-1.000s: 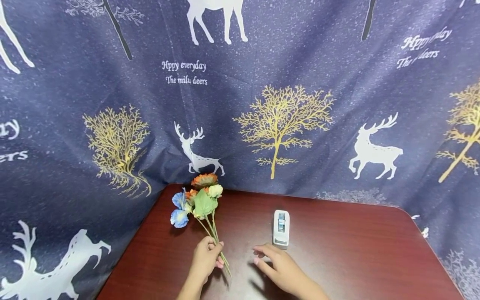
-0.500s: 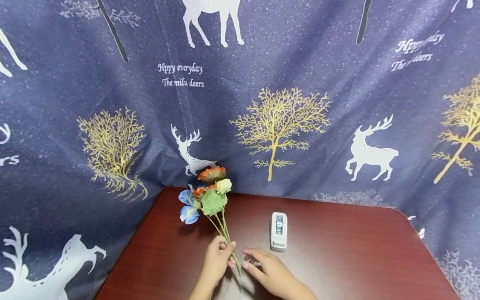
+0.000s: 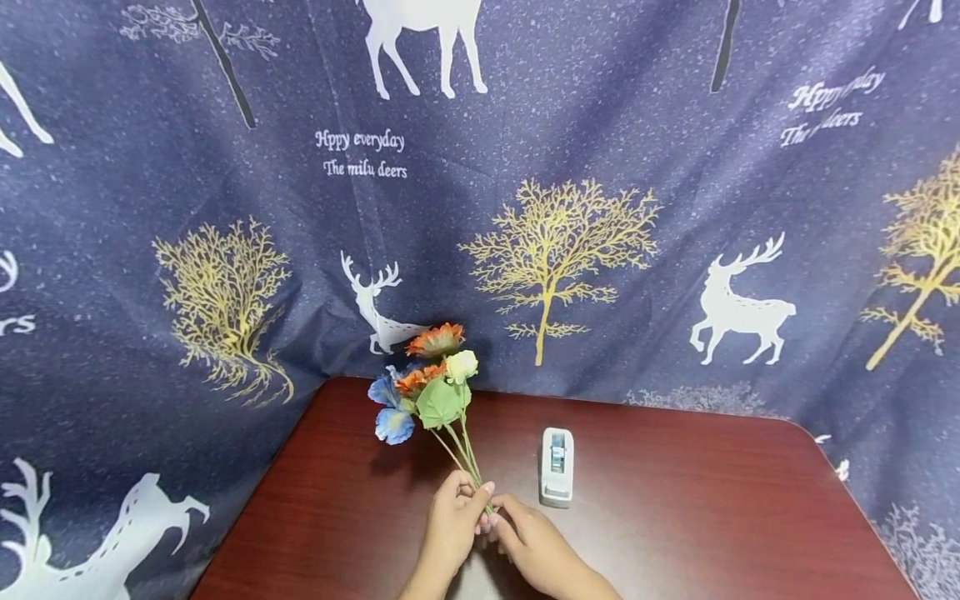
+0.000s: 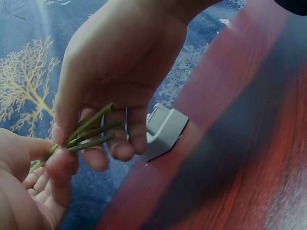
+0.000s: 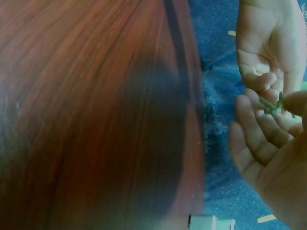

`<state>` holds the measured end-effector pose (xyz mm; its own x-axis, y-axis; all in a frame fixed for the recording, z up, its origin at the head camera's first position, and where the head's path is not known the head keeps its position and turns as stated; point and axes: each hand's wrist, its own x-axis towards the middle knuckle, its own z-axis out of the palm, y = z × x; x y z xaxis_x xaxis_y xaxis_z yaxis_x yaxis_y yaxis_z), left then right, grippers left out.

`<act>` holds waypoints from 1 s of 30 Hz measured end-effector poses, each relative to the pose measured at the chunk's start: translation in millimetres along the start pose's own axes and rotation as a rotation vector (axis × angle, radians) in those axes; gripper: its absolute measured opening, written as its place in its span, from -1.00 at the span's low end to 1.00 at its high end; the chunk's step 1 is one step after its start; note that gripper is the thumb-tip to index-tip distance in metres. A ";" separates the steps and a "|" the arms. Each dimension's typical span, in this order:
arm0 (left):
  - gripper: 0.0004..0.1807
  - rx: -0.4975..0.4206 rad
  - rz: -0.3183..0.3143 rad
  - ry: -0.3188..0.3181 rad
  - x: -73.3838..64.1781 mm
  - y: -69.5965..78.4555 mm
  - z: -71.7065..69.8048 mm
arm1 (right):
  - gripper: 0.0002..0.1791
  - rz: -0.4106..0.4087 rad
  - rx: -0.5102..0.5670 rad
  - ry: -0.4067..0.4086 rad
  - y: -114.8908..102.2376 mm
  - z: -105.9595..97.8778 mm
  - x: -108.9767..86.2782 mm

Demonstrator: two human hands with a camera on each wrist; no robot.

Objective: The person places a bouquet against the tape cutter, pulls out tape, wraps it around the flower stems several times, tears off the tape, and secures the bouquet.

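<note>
A bunch of artificial flowers point(image 3: 442, 404) leans up and left over the table, with orange blooms, a blue one, a pale yellow one and a broad green leaf. Its thin stems point(image 3: 467, 450) run down to my left hand point(image 3: 452, 521), which pinches them between thumb and fingers. From the right, my right hand point(image 3: 536, 537) meets the lower stems, its thumb and index finger around them just below the left hand. Several cut green stem ends point(image 4: 98, 122) stick out in front of the right palm in the left wrist view. The right hand's other fingers point(image 5: 261, 136) are loosely bent.
A white tape dispenser point(image 3: 557, 487) with a roll in it stands on the reddish-brown table point(image 3: 675, 500), right of and beyond the hands. Behind the table's far edge hangs a dark blue cloth point(image 3: 585, 125) printed with deer and trees.
My left hand has carried the flowers to the right and tilted them more upright. My right hand has moved left from beside the tape dispenser and now touches the stems.
</note>
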<state>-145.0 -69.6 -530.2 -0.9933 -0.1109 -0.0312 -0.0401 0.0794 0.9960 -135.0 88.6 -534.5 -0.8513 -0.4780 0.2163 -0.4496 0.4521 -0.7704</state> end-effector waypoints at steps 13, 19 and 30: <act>-0.73 -0.072 0.074 0.048 2.6 0.2 14.6 | -0.71 0.122 0.159 0.075 7.1 3.9 0.2; -0.68 -0.197 0.045 -0.037 3.9 0.4 17.9 | -0.77 0.119 0.095 0.136 9.2 0.8 -3.2; -0.65 -0.308 0.001 -0.051 16.6 9.3 15.7 | -0.82 0.061 -0.093 0.238 20.9 -13.6 -7.0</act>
<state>-163.5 -55.1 -522.8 -0.9978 -0.0608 -0.0261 -0.0118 -0.2249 0.9743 -142.1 111.6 -544.0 -0.9122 -0.2626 0.3146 -0.4093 0.5472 -0.7301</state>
